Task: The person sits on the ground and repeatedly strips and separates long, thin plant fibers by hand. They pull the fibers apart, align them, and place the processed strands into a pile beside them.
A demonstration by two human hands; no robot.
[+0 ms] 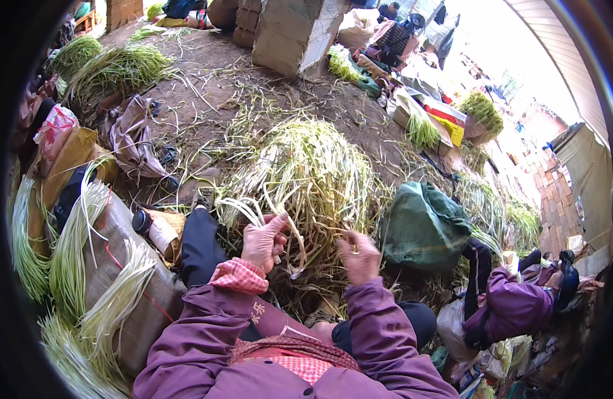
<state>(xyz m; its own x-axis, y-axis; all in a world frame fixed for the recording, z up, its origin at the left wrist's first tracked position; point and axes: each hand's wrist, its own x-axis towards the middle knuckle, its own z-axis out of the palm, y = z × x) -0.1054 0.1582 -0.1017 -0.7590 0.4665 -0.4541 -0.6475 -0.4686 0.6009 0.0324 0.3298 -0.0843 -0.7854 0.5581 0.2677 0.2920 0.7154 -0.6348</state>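
Pale, whitish-green plant stalks (246,209) stick out of my left hand (264,241), whose fingers are closed around them. One more long curved stalk hangs beside that hand towards the right. Close to the pile's front edge, my right hand (360,255) is raised with its fingers bent; it is slightly blurred, and whether it pinches a thin strand cannot be told. A large heap of long green and yellowish stalks (311,159) lies on the ground before me, just beyond both hands. Trimmed bundles of pale stalks (118,304) lie over a grey covered block at my left.
A green woven sack (423,227) stands right of the heap. A crumpled cloth (136,137) and another stalk heap (122,67) lie at the upper left. A brown block (281,40) stands beyond. A person in a purple jacket (518,301) sits at the right, handling stalks.
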